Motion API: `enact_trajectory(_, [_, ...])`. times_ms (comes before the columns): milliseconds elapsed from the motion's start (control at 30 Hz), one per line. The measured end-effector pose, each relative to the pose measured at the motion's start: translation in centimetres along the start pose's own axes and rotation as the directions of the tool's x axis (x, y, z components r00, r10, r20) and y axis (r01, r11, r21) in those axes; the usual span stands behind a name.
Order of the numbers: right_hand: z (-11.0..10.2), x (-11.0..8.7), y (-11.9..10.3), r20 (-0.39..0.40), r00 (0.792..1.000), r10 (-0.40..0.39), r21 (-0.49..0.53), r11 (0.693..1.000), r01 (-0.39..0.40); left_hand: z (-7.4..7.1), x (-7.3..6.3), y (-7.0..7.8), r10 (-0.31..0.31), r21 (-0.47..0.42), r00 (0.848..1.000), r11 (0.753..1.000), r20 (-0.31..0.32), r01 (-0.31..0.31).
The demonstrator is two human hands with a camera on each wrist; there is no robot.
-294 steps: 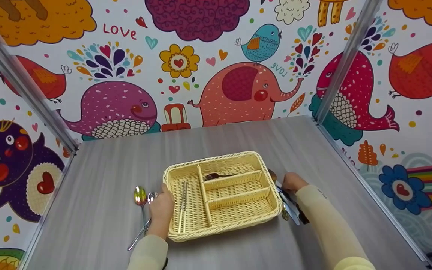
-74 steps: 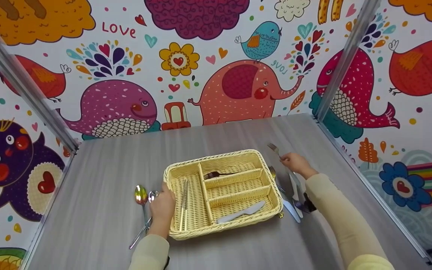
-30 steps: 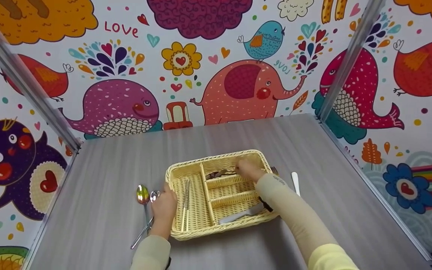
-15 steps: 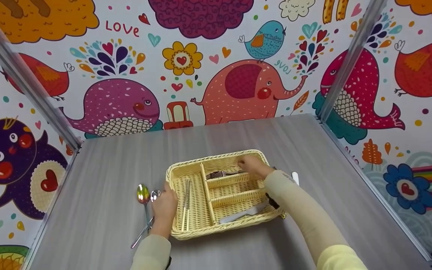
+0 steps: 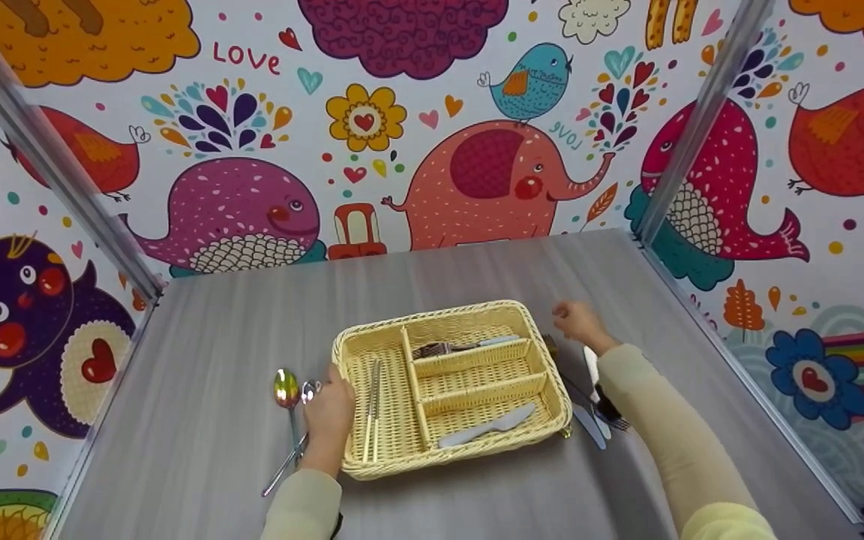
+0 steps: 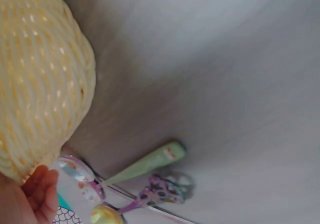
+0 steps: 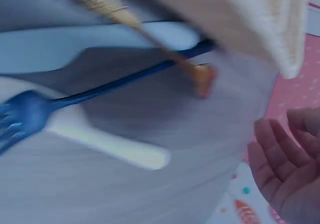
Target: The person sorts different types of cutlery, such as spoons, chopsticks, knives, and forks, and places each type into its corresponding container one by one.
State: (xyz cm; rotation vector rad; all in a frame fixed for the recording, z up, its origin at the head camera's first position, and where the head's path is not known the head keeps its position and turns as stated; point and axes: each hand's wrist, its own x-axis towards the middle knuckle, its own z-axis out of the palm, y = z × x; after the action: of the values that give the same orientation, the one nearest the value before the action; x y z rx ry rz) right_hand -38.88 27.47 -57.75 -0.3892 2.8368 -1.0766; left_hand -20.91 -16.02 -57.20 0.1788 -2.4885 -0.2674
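My left hand (image 5: 329, 409) grips the left rim of a cream woven cutlery basket (image 5: 454, 455), its fingers curled at the edge in the left wrist view. My right hand (image 5: 580, 325) hovers past the basket's right side, fingers loosely bent and holding nothing. Forks (image 5: 436, 349), one with a pale blue handle, lie in the back compartment. A pair of chopsticks (image 5: 372, 412) rests in the long left compartment, and a grey-white knife (image 5: 488, 427) in the front one. Below the right hand lie a blue fork (image 7: 30, 111), a white-handled knife (image 7: 125, 149) and a gold-coloured utensil (image 7: 95, 1).
Spoons (image 5: 286, 388) lie left of the basket, partly behind the left hand; a green handle (image 6: 147, 164) and a purple patterned handle (image 6: 155, 191) show there. A pale blue knife (image 5: 591, 427) lies to the right. Patterned walls enclose the grey table (image 5: 252, 315).
A knife has come into the front compartment since the oldest frame. My right hand has put a fork in the back compartment, let go and moved out rightward. My left hand stays on the rim.
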Motion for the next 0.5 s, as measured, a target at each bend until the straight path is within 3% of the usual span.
enact_trajectory(100, [1.1, -1.3, 1.9, 0.094, 0.995, 0.039, -0.063, 0.997, -0.034, -0.1, 0.1, 0.0, -0.006, -0.007, 1.000, 1.000, 0.023, 0.006])
enact_trajectory(200, [3.8, -0.5, 7.7, 0.089, 0.992, -0.085, -0.123, 0.988, 0.095, -0.3, 0.2, 0.1, -0.014, -0.012, 0.999, 1.000, 0.047, 0.015])
enact_trajectory(333, [6.4, 0.6, 13.0, 0.082, 0.992, -0.097, -0.205, 0.972, 0.112, -0.3, 0.2, 0.1, -0.025, -0.012, 0.998, 1.000, 0.065, 0.026])
enact_trajectory(367, [6.8, 0.7, 13.9, 0.086, 0.992, -0.093, -0.201, 0.974, 0.108, -0.3, 0.2, 0.1, -0.026, -0.009, 0.997, 1.000, 0.071, 0.027])
enact_trajectory(500, [8.2, 1.2, 16.0, 0.124, 0.990, 0.063, -0.133, 0.990, -0.046, -0.2, 0.2, 0.0, -0.040, -0.013, 0.995, 0.999, 0.094, 0.042])
